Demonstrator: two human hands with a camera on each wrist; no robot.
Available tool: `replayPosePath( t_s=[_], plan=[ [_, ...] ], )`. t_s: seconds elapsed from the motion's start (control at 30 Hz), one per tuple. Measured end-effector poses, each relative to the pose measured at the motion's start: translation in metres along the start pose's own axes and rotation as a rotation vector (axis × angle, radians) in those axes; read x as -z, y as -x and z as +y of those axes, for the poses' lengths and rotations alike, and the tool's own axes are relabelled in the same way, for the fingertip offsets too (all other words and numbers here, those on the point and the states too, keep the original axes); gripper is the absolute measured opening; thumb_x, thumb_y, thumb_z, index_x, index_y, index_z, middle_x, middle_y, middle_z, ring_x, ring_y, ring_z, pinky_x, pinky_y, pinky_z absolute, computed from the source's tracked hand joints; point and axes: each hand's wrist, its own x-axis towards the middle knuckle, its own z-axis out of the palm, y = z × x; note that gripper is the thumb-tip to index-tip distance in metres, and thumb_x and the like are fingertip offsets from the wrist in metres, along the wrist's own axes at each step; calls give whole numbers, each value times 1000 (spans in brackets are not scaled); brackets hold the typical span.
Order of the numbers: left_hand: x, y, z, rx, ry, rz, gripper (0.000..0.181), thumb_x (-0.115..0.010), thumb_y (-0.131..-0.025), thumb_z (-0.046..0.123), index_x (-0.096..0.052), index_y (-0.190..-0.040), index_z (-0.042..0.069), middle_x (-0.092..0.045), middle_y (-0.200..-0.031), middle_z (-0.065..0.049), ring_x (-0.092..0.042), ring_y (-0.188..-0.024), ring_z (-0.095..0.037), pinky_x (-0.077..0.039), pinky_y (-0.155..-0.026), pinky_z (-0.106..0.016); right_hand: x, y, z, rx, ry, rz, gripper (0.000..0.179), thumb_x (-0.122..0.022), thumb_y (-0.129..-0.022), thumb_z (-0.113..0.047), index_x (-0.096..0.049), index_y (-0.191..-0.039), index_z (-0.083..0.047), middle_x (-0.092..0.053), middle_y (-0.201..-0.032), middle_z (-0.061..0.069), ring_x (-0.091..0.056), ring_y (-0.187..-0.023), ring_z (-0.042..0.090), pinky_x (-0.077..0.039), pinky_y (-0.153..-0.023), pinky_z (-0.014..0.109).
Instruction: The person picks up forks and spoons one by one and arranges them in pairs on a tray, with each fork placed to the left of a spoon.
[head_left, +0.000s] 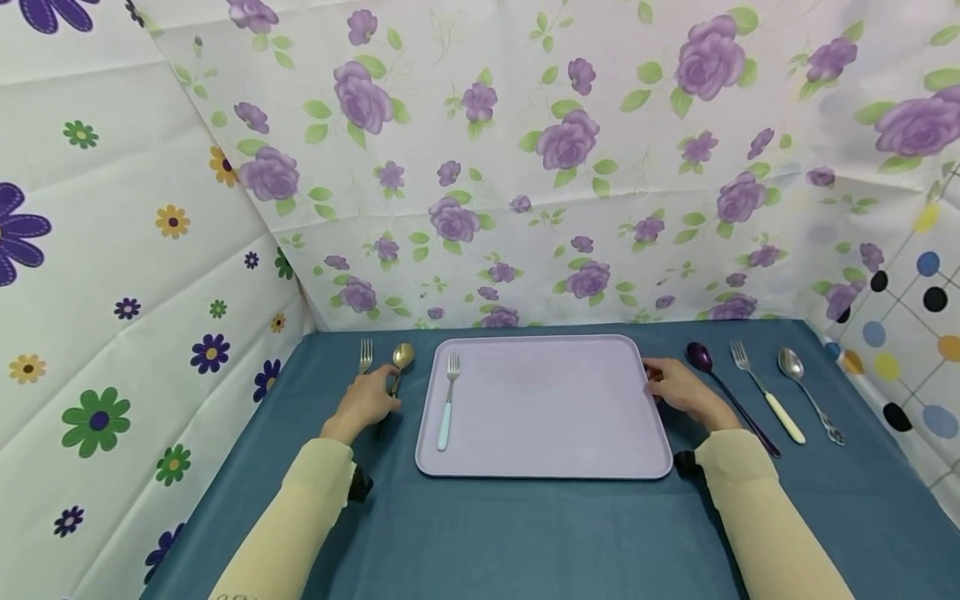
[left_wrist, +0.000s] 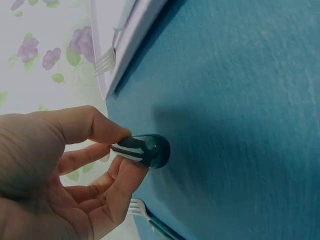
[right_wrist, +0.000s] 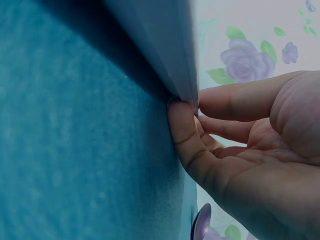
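Note:
My left hand (head_left: 366, 402) pinches the dark green handle (left_wrist: 154, 151) of a spoon between thumb and fingers. The spoon's gold bowl (head_left: 403, 356) points away toward the back, left of the tray. A fork (head_left: 365, 354) with a dark green handle (left_wrist: 162, 229) lies just left of that hand, partly hidden by it in the head view. My right hand (head_left: 688, 390) pinches the right edge of the pale lilac tray (head_left: 555, 408), thumb at the rim and a finger at its underside. On the tray's left side lies a fork with a light blue handle (head_left: 445, 425).
Right of the tray lie a dark purple spoon (head_left: 731, 396), a fork with a cream handle (head_left: 783, 417) and a silver spoon (head_left: 813, 400) with an ornate handle. A blue cloth (head_left: 540, 542) covers the table. Flower-patterned sheets (head_left: 480, 167) hang behind and at the left.

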Motion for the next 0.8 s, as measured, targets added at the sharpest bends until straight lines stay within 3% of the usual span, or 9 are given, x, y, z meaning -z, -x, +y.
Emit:
replayPosePath(
  t_s=[0.3, 0.5, 0.63, 0.8],
  plan=[
    [1, 3, 9, -11, 4, 18, 56, -69, -96, 11, -53, -150, 4, -64, -77, -10, -55, -73, -29, -46, -79, -51, 0, 1, -2, -7, -7, -9, 55, -53, -97, 8, -37, -147, 23, -60, -111, 28, -59, -95, 33, -58, -80, 40],
    [1, 2, 12, -22, 6, 20, 57, -69, -96, 11, -53, -150, 5, -60, -67, -7, -50, -63, -24, -43, -74, -46, 0, 1, -2, 1, -9, -5, 55, -52, -96, 7, -37, -147, 23, -60, -110, 28, -59, -94, 33, -58, -78, 37],
    [1, -1, 14, -13, 1, 23, 58, -70, -94, 12, -53, -150, 7, -60, -69, -7, -50, -68, -26, -43, -76, -47, 0, 1, -1, 12, -3, 4, 56, -52, -96, 6, -37, -146, 24, -60, -110, 29, -59, -92, 32, -58, -75, 35],
    [0, -3, 16, -8, 8, 15, 59, -69, -94, 13, -52, -151, 9, -60, -69, -8, -50, -69, -27, -42, -73, -46, 0, 1, 0, 1, 1, -5, 56, -53, -98, 5, -36, -149, 22, -61, -116, 31, -60, -96, 34, -59, -81, 42]
  ],
)
